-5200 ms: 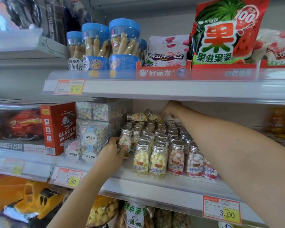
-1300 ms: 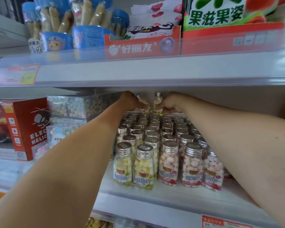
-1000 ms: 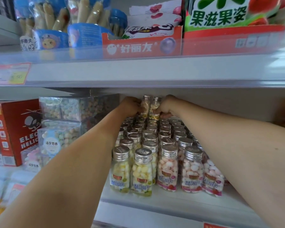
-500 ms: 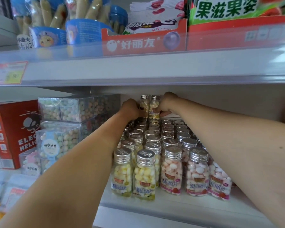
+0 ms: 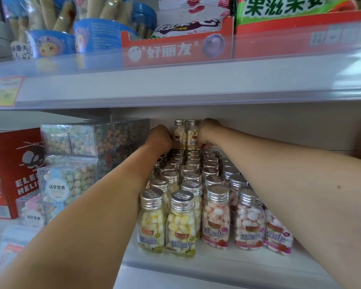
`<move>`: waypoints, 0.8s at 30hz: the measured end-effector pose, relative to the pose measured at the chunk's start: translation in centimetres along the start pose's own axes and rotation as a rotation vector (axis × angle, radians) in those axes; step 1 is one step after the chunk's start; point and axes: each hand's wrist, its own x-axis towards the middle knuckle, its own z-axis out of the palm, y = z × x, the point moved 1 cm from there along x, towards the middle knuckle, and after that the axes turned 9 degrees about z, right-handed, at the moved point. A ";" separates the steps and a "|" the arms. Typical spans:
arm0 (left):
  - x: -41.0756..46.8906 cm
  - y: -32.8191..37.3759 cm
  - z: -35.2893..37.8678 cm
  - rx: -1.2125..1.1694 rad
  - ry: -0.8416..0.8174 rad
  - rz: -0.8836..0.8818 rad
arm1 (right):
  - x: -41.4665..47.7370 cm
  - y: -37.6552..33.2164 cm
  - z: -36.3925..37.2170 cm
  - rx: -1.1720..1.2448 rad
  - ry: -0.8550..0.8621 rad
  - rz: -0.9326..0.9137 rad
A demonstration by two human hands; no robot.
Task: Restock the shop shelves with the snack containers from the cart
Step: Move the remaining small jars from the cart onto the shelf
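Two bottles (image 5: 179, 134) are being held upright above the rows' (image 5: 196, 174) rear; left hand (image 5: 162, 138) and right hand (image 5: 206, 132) are each gripping one. Risk: caps giving poor footing, toppling on release.

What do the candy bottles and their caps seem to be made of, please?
Candy bottles: clear, glossy plastic or glass, with see-through walls; the look does not settle which. Caps: silvery matte metal, probably aluminium, with threaded ridges.

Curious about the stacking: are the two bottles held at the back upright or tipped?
Upright. Both held bottles stand vertical, silver caps on top.
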 end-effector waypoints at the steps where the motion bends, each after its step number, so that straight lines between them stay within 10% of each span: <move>1: 0.0 0.0 0.0 0.000 -0.001 -0.003 | 0.0 0.0 0.0 -0.011 0.004 -0.013; 17: -3.5 2.6 -2.1 0.174 -0.002 0.062 | -1.7 1.0 -1.0 0.302 0.036 0.101; 24: -10.2 5.6 -4.4 0.269 -0.031 0.172 | -8.7 2.3 -2.8 0.084 0.024 -0.044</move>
